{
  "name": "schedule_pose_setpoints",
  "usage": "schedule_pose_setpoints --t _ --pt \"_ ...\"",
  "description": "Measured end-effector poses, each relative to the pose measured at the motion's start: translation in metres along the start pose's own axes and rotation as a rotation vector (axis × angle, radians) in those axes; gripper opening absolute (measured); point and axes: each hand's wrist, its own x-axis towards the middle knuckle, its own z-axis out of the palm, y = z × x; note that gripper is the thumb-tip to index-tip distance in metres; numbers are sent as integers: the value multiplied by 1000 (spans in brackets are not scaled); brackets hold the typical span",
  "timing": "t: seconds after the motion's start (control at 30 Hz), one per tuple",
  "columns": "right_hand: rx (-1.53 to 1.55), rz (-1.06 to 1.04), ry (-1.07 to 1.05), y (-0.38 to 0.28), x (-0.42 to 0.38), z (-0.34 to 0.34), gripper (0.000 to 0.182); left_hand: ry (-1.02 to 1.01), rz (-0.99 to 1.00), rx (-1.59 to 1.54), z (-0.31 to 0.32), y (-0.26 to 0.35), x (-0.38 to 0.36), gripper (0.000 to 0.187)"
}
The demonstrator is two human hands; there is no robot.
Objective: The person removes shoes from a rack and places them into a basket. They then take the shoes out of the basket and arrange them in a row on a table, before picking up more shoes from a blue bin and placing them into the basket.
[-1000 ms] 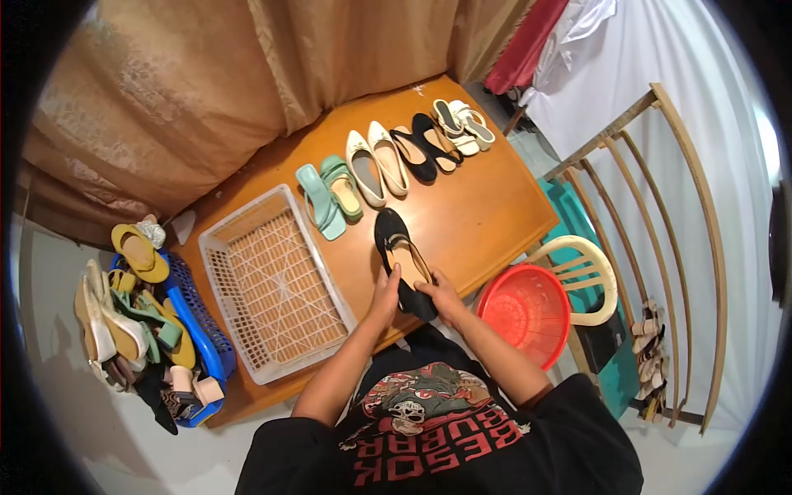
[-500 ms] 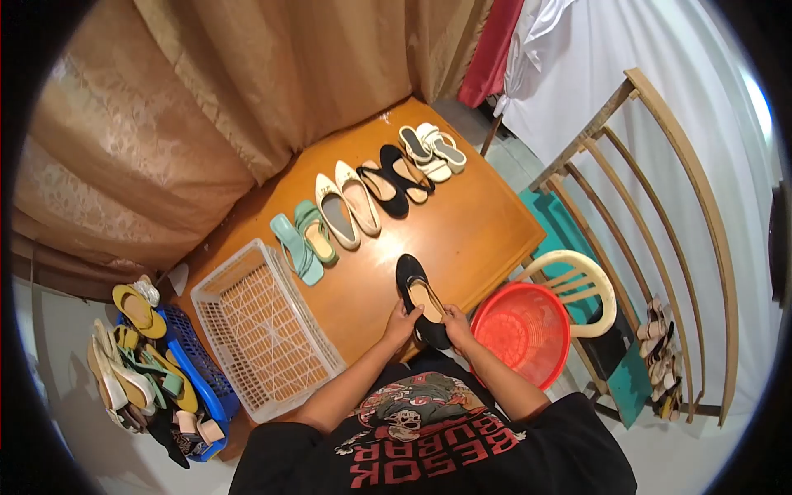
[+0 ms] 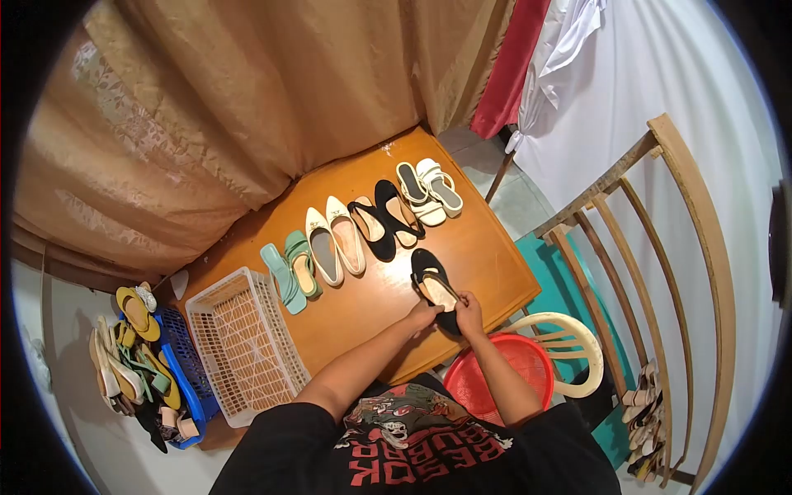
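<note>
A pair of black flat shoes with light insoles (image 3: 426, 262), one overlapping the other, is gripped in both hands over the near part of the table. My left hand (image 3: 426, 317) is closed on the near left side of the shoes. On their right side, the fingers of my right hand (image 3: 469, 313) pinch the edge. Just beyond stand black slingback shoes (image 3: 382, 235) in a row with cream pointed flats (image 3: 323, 252), green sandals (image 3: 285, 280) and white strappy sandals (image 3: 431, 188).
An open white plastic basket (image 3: 239, 351) sits at the table's left. Past it, a blue crate (image 3: 191, 388) overflows with shoes. A red basin (image 3: 516, 371) rests by a cream chair (image 3: 577, 351) at right. More shoes stand by the wooden rack (image 3: 718, 297).
Both hands have moved the black flats forward and to the right over the table. The whole view has shifted, with the shoe row now lower in it.
</note>
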Motion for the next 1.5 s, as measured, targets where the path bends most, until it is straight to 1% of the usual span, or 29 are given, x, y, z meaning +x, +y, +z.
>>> schedule_pose_setpoints --t 0.03,0.1,0.13,0.17,0.27,0.33,0.37,0.43,0.47,0.5,0.57,0.6,0.63,0.67,0.7,0.77,0.8,0.83,0.9,0.97,1.0,1.03,1.1,1.23,1.3,1.33,1.37,1.43,1.5 --pt "-26 -52 44 -7 8 -7 25 -7 2 51 7 7 12 40" --pt "-82 -70 52 -7 29 -23 26 99 125 65 22 5 47 46" --pt "-87 -115 77 -9 38 -30 27 108 169 63 28 7 62 53" --pt "-92 -162 104 -11 47 -38 28 92 131 67 33 7 75 56" --pt "-146 -148 88 -1 80 -60 29 102 163 48 50 21 97 57" --pt "-181 -140 90 -4 90 -69 29 99 105 54 61 41 92 48" --pt "-175 -124 81 -9 93 -72 31 96 100 56 65 52 90 48" --pt "-169 -99 73 -14 104 -78 33 144 5 -30 70 66 88 47" --pt "-165 -96 66 -16 108 -79 34 143 75 -59 69 54 102 46" --pt "-161 -90 56 -16 111 -79 36 146 63 -60 72 57 99 46" --pt "-116 -85 48 -13 115 -79 35 89 158 -84 77 74 86 49" --pt "-61 -33 27 -13 119 -82 33 67 141 -59 76 77 84 63" --pt "-6 15 5 -6 127 -86 31 76 142 -59 76 77 84 63" --pt "45 -49 6 5 133 -89 34 96 149 -65 77 77 83 70" --pt "46 -47 -3 5 132 -92 34 115 154 -71 75 75 82 76" --pt "640 145 -1 9 126 -98 39 125 108 -137 68 69 78 76" --pt "687 184 -7 10 119 -103 43 125 66 -201 63 65 78 76" --pt "684 188 -13 20 112 -107 43 126 25 -266 57 58 79 75" --pt "595 47 53 36 101 -108 41 123 61 -201 48 46 80 79" --pt "541 10 15 27 84 -102 41 10 168 -136 46 39 78 81" --pt "486 -24 -10 24 76 -99 42 -56 3 -105 51 70 51 85" --pt "482 -29 -15 29 73 -98 42 -56 9 -109 53 69 54 85" --pt "596 -8 38 32 73 -98 41 -126 -82 -217 65 73 63 81" --pt "563 -45 23 32 73 -99 41 -95 -62 -236 74 68 73 78" --pt "563 -30 52 30 75 -97 42 -141 -34 -210 65 68 81 84" --pt "565 -27 49 29 76 -95 42 -158 -19 -188 62 68 83 79" --pt "554 -47 74 29 75 -92 41 -152 -23 -190 59 67 85 79" --pt "540 -59 87 28 73 -89 40 -218 -63 -200 59 74 78 73" --pt "366 -66 150 25 73 -85 39 -217 -65 -180 65 79 63 70"
